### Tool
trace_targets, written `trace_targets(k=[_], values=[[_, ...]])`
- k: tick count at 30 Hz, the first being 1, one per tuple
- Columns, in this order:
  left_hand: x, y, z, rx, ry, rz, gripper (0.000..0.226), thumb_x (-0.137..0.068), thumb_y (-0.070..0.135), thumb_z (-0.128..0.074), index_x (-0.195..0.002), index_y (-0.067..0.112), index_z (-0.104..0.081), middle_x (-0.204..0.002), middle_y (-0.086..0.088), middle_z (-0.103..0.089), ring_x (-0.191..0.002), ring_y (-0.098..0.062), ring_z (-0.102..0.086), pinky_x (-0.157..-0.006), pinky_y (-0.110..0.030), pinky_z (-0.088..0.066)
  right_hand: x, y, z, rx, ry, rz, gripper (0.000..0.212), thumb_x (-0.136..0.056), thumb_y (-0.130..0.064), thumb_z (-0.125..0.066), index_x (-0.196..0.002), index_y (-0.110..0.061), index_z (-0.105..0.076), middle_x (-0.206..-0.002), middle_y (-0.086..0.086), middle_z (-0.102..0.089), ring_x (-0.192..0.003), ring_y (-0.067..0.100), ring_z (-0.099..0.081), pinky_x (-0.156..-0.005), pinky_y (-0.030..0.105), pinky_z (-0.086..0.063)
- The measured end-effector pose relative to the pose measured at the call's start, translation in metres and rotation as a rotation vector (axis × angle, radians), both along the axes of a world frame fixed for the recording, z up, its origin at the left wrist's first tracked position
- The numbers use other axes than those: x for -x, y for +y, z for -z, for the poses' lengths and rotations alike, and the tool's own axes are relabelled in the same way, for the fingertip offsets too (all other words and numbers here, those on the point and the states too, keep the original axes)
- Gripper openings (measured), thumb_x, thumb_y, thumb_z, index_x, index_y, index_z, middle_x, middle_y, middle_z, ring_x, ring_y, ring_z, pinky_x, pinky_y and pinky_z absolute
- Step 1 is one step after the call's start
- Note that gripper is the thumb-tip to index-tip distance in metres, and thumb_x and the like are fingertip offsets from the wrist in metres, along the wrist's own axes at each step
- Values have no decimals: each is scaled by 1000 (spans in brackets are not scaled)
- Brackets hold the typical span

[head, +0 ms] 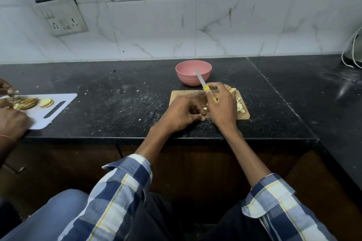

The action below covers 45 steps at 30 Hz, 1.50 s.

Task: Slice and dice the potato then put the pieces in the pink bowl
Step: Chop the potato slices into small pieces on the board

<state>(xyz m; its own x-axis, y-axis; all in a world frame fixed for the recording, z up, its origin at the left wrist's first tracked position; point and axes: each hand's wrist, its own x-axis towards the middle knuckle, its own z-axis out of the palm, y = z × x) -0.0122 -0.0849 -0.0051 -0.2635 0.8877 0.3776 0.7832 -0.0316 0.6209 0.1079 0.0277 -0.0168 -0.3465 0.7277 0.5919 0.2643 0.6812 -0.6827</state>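
In the head view, a yellow-handled knife (205,87) is gripped in the right hand (222,103), its blade raised toward the pink bowl (193,72) standing just behind the wooden cutting board (209,103) on the black counter (117,103). The left hand (181,114) is curled low on the board; whether anything is pinched cannot be told. Diced potato pieces (240,105) are heaped at the board's right edge. A white board (58,107) with slices is seen far left.

wooden board (177,97), speckled stone counter (117,92)
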Motion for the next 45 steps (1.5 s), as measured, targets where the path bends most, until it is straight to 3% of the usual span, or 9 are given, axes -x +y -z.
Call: trace_targets(k=[6,11,17,21,25,28,34,40,45], values=[[11,4,-16,-44,-35,-45,8,-83,12,-86,-88,18,-85,-83,10,-80,-80,-3,-75,-82,-24,-59,-1,-1,-1,1,20,-7,13,-100,-34,-60,-113,-34,-63,-73,-1,-71,-67,16,-65,-62,45,-54],[23,26,-38,51,11,-38,8,-88,5,-78,-84,12,-80,-80,7,-77,-73,2,-69,-73,-18,-55,-2,0,-1,42,55,-27,15,-100,-29,-61,-114,-29,-66,-78,-11,-72,-71,9,-68,-62,42,-55],[32,43,-44,261,33,68,31,-83,-21,-58,-87,3,-77,-86,-3,-76,-78,-14,-72,-75,-30,-61,0,2,2,67,73,-21,14,-100,-29,-62,-113,-32,-66,-83,-11,-74,-73,11,-69,-60,43,-55],[39,49,-37,287,55,68,25,-88,-12,-66,-89,8,-80,-91,-5,-79,-87,-22,-74,-79,-26,-60,1,4,3,50,63,-17,14,-100,-30,-61,-113,-33,-65,-79,-9,-72,-75,14,-71,-58,43,-56],[45,48,-29,222,24,31,16,-90,-2,-74,-91,12,-81,-90,3,-80,-88,-13,-75,-77,-13,-54,0,4,2,40,58,-8,14,-100,-31,-61,-114,-33,-64,-74,-3,-72,-61,14,-66,-52,45,-52],[49,43,-30,188,53,6,26,-92,-2,-69,-92,20,-83,-93,13,-78,-93,1,-70,-80,-8,-48,0,3,2,38,60,-7,13,-100,-32,-60,-113,-34,-64,-75,-1,-72,-63,16,-66,-54,45,-52],[63,31,-37,308,92,155,35,-87,-4,-73,-107,23,-83,-108,7,-73,-97,-3,-66,-88,-14,-50,0,3,2,35,57,2,14,-101,-32,-61,-114,-34,-65,-70,-2,-71,-61,15,-65,-55,45,-53],[59,30,-24,193,133,87,23,-84,1,-82,-103,14,-83,-88,20,-64,-81,13,-62,-77,-6,-45,0,2,1,14,33,6,15,-100,-33,-62,-115,-33,-65,-72,-4,-71,-64,15,-67,-55,44,-54],[50,26,-22,163,150,-41,18,-82,14,-87,-99,22,-84,-82,21,-65,-78,7,-61,-77,-15,-46,-1,0,0,-28,-31,22,16,-102,-36,-59,-117,-33,-62,-74,-4,-72,-53,10,-58,-50,43,-50]])
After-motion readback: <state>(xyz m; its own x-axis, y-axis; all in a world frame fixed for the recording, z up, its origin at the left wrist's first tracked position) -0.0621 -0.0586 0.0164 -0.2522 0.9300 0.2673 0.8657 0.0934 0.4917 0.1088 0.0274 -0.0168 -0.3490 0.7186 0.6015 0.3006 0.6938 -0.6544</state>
